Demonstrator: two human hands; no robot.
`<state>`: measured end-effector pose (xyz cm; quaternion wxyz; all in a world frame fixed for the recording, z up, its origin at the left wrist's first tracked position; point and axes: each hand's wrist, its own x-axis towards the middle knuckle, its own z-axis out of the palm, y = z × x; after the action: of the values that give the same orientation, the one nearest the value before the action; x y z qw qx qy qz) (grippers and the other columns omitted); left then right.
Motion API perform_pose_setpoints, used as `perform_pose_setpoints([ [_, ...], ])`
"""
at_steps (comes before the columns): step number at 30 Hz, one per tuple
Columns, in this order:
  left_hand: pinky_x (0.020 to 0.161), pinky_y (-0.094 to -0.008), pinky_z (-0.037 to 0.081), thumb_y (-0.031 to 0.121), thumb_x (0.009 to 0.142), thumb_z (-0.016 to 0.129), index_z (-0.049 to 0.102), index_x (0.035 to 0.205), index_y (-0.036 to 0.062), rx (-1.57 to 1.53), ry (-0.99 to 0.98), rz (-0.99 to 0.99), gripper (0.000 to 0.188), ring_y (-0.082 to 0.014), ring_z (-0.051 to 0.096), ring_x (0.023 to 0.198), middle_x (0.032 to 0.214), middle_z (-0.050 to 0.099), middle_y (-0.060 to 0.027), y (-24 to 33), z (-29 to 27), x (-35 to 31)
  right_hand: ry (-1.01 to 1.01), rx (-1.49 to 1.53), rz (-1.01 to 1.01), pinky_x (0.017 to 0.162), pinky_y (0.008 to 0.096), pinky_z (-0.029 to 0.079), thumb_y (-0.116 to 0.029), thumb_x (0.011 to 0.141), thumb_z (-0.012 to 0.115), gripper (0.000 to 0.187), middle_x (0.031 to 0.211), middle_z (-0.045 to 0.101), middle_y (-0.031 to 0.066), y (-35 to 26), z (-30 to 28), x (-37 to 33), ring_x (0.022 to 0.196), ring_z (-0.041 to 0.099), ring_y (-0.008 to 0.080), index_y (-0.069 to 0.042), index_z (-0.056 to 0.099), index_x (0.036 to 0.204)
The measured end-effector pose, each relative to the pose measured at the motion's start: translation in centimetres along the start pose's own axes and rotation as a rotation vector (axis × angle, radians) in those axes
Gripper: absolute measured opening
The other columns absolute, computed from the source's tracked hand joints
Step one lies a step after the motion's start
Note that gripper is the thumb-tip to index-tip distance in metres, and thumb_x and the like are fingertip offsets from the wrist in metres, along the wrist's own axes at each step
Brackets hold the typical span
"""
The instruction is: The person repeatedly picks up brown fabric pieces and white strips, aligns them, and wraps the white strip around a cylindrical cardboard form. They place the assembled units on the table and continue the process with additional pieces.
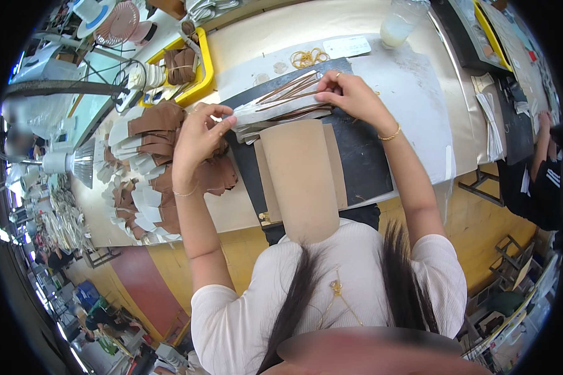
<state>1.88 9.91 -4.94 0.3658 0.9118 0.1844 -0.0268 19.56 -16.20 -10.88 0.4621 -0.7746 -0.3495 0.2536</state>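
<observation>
A fanned stack of flat white paper pieces with brown strips (pixel 280 105) lies across the far end of a dark rectangular mat (pixel 356 150) on the bench (pixel 263 37). The left hand (pixel 200 134) pinches the left end of that stack between thumb and fingers; the right hand (pixel 350 94) presses curled fingers onto its right end, and both wrists carry thin gold bracelets.

Just nearer than the stack, a tan sheet of card with a rounded lower edge (pixel 301 178) rests on the mat and overhangs the bench edge. Left of the stack, beyond the left hand, sits a heap of folded brown-and-white paper pieces (pixel 141 169). Beyond the stack lie a bundle of yellow rubber bands (pixel 308 57) and a white slip of paper (pixel 347 46), with a clear plastic cup of pale liquid (pixel 399 24) further back. Far left of the stack, a yellow plastic tray (pixel 201 84) holds more brown pieces, and a pink fan (pixel 117 22) stands behind it.

Under the bench the floor (pixel 244 250) is yellowish. To the right of the stack another person in dark clothing (pixel 538 187) is at a neighbouring bench.
</observation>
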Motion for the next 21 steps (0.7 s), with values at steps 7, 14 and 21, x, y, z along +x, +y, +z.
perform_pose_setpoints([
  [7, 0.087, -0.036, 0.045, 0.059, 0.062, 0.075, 0.055, 0.114, -0.0055, 0.224, -0.275, 0.215, 0.085, -0.0308, 0.056, 0.104, 0.108, 0.058, -0.0216, 3.7, 4.2, 9.0, 0.323, -0.078, -0.064, 0.063, 0.0233, 0.043, -0.017, 0.081, 0.068, 0.017, 0.08, 0.058, 0.0019, 0.7, -1.0, 0.1, 0.066, 0.048, 0.0094, -0.004, 0.065, 0.092],
  [14, 0.091, -0.0357, 0.043, 0.062, 0.053, 0.078, 0.043, 0.124, -0.0073, 0.359, -0.695, 0.096, 0.105, -0.0341, 0.054, 0.106, 0.113, 0.053, -0.0253, 5.7, 6.0, 11.0, 0.356, -0.302, -0.131, 0.066, 0.027, 0.047, -0.016, 0.083, 0.063, 0.016, 0.083, 0.062, 0.0058, 3.3, -4.5, 4.0, 0.069, 0.056, 0.0158, -0.003, 0.065, 0.093],
  [21, 0.092, -0.0411, 0.042, 0.042, 0.059, 0.08, 0.034, 0.123, -0.0039, 0.546, -0.698, 0.21, 0.092, -0.041, 0.05, 0.111, 0.117, 0.049, -0.0299, 5.7, 7.6, 9.8, 0.219, -0.586, 0.019, 0.079, 0.0377, 0.049, -0.024, 0.077, 0.067, 0.017, 0.095, 0.06, 0.017, 5.3, -2.5, 10.7, 0.091, 0.061, 0.0298, -0.007, 0.069, 0.08],
])
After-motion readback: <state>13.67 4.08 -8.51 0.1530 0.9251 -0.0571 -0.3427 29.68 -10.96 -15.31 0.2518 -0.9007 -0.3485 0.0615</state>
